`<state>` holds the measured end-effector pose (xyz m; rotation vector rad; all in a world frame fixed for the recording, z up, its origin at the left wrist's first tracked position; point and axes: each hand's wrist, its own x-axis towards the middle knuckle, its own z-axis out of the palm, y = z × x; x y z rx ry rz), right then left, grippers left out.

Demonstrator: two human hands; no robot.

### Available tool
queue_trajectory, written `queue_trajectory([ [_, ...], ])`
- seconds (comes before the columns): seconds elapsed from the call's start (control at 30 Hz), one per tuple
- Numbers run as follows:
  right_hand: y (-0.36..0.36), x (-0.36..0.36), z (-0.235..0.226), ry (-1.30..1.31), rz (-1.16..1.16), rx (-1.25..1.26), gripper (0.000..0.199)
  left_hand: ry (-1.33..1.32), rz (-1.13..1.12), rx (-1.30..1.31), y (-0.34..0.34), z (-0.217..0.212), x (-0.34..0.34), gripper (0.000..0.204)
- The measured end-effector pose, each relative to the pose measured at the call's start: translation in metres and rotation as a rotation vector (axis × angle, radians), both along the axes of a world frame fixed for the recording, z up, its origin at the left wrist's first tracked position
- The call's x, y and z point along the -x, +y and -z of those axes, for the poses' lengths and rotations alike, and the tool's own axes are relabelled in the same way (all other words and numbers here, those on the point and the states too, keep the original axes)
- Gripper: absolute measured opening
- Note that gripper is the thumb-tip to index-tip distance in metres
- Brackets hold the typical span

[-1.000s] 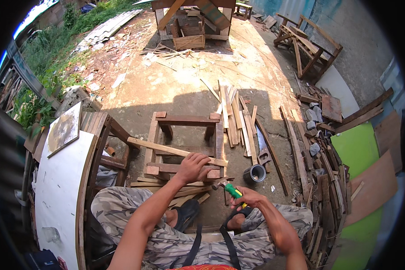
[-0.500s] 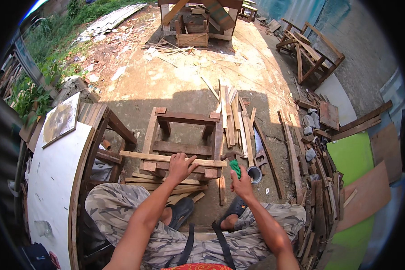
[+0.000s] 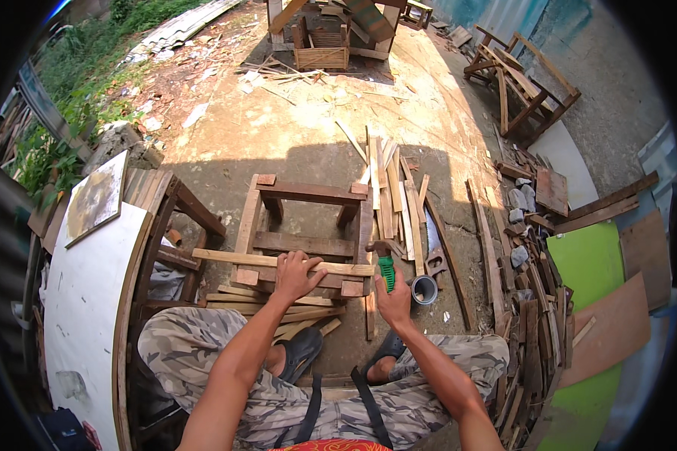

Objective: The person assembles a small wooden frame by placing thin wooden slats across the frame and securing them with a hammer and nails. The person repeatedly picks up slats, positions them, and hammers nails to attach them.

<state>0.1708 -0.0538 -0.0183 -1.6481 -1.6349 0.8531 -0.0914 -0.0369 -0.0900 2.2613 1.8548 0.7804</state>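
Note:
My left hand (image 3: 296, 275) is wrapped over a pale wooden strip (image 3: 229, 258), pressing it across the near side of a small wooden stool frame (image 3: 308, 197). The strip's left end sticks out well past the frame, while its right end reaches about the near right leg. A claw hammer with a green grip (image 3: 386, 273) is in my right hand (image 3: 393, 302), its fingers closed around the lower handle. Its dark head stands just beyond the strip's right end, close to the frame's right side; I cannot tell whether they touch.
Loose strips (image 3: 387, 188) lie beyond the frame, near a handsaw (image 3: 435, 259). A small grey pot (image 3: 424, 290) stands right of the hammer. More strips lie under the frame. A white-topped bench (image 3: 90, 301) stands left; stacked scrap wood (image 3: 538, 338) lines the right.
The hammer has swung a little left and its handle is more upright. The strip has shifted slightly left under my left hand, which still grips it.

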Motion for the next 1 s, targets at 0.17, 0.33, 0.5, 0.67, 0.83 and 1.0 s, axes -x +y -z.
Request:
queue_trajectory([
  [0.17, 0.006, -0.001, -0.006, 0.018, 0.013, 0.105, 0.04, 0.001, -0.006, 0.013, 0.001, -0.001, 0.0, 0.034],
  [0.33, 0.004, 0.002, -0.004, 0.173, 0.115, -0.046, 0.041, 0.015, -0.013, 0.019, 0.0, 0.0, 0.0, 0.034],
  [0.5, 0.003, 0.001, -0.001, -0.176, -0.069, 0.129, 0.042, 0.02, 0.006, 0.039, 0.001, 0.0, 0.0, 0.033],
  [0.67, 0.009, -0.002, -0.01, 0.176, 0.052, -0.05, 0.04, 0.006, -0.002, -0.016, 0.001, 0.002, 0.0, 0.034],
  [0.83, 0.012, -0.003, -0.02, -0.094, -0.153, 0.269, 0.04, -0.012, 0.004, 0.031, 0.0, 0.003, -0.001, 0.035],
  [1.0, 0.006, -0.008, -0.023, 0.145, 0.017, -0.063, 0.038, 0.005, 0.007, 0.053, -0.01, 0.002, -0.001, 0.034],
])
